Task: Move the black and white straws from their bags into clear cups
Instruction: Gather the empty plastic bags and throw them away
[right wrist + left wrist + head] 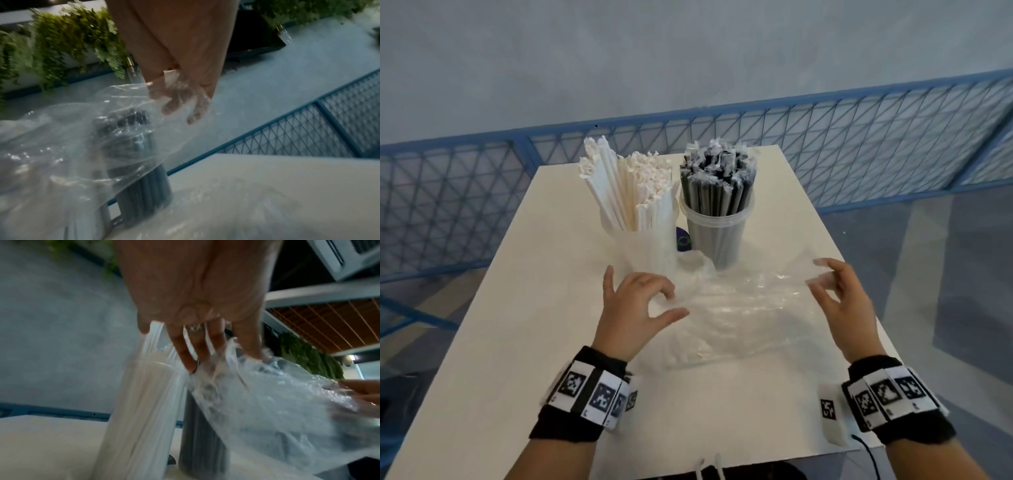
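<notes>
White straws (630, 185) stand in a clear cup (650, 250) at the back of the table. Just to their right, black straws (717, 174) fill a second clear cup (717, 236). In front of the cups an empty clear plastic bag (750, 287) is stretched a little above the table between both hands. My left hand (671, 303) pinches its left end, where the plastic bunches at the fingertips (193, 366). My right hand (820, 277) pinches its right end; in the right wrist view the fingers (176, 100) show through the film.
A second clear bag (722, 346) lies flat on the white table (517, 342) under the held one. A small purple object (683, 240) sits between the cups. Blue mesh fencing (859, 154) runs behind and to the right of the table.
</notes>
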`<state>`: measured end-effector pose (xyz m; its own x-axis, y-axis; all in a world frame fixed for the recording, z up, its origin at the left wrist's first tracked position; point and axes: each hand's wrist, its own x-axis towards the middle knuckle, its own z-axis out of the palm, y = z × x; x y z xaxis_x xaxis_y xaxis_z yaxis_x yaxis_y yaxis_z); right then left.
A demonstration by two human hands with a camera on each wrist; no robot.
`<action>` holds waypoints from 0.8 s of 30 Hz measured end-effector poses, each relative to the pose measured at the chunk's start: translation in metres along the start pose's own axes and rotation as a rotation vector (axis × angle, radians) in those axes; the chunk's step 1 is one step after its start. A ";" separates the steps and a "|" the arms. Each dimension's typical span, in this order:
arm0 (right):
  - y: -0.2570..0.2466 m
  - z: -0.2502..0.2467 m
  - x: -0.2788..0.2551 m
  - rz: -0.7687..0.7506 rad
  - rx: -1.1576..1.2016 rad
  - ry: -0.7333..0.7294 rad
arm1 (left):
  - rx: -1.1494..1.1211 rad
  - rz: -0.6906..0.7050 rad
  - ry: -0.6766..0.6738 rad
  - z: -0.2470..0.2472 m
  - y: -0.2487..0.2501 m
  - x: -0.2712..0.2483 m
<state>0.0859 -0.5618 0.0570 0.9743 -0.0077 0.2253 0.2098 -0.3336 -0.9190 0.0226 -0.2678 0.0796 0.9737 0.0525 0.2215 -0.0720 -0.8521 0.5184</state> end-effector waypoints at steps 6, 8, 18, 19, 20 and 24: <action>0.001 0.018 -0.014 -0.012 0.083 -0.056 | -0.146 -0.222 0.002 0.014 0.025 0.022; -0.006 0.024 -0.016 -0.024 0.092 -0.062 | -0.152 -0.238 0.017 0.024 0.032 0.032; 0.006 0.009 -0.014 -0.032 -0.372 0.209 | -0.280 -0.397 -0.021 0.032 0.016 0.053; 0.002 0.019 -0.016 -0.134 -0.475 0.139 | -0.301 -0.423 -0.051 0.037 0.017 0.054; 0.002 0.029 -0.019 -0.201 -0.599 0.034 | -0.342 -0.456 -0.070 0.041 0.018 0.055; 0.031 0.063 -0.026 -0.051 -1.001 -0.392 | -0.563 -0.587 -0.121 0.050 0.018 0.056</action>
<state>0.0721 -0.5126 0.0018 0.9621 0.2715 -0.0267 0.2619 -0.9465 -0.1885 0.0872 -0.3057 0.0601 0.9006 0.3251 -0.2886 0.3904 -0.3130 0.8658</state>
